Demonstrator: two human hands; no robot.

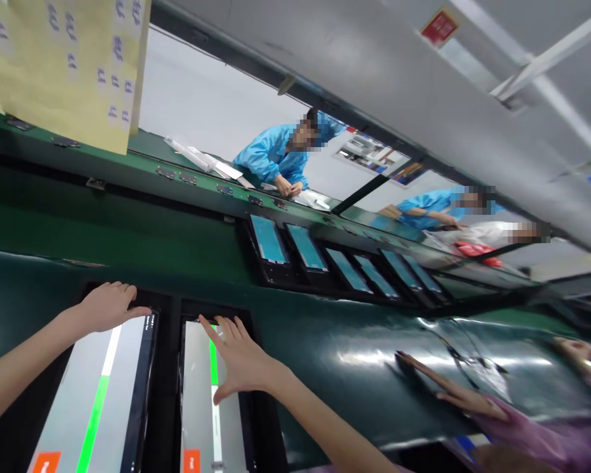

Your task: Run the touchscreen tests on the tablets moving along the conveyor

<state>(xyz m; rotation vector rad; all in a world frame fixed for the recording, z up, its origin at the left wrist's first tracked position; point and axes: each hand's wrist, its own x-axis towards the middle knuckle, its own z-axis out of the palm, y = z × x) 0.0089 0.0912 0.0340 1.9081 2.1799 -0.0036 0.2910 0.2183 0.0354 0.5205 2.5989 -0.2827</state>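
Two lit screens lie side by side in black trays on a glossy green belt. My left hand (104,306) rests on the top edge of the left screen (98,394), fingers curled over the tray rim. My right hand (239,358) lies flat with fingers spread on the top of the right screen (211,407). Both screens show a white field with a green stripe and an orange mark near the bottom. Neither hand holds anything loose.
Further along the belt (325,341) lies a row of several blue-faced panels (268,240) in black trays. Another person's hand in a purple sleeve (453,387) rests on the belt at right. People in blue coats (276,157) work across the line. A yellow sheet (64,66) hangs upper left.
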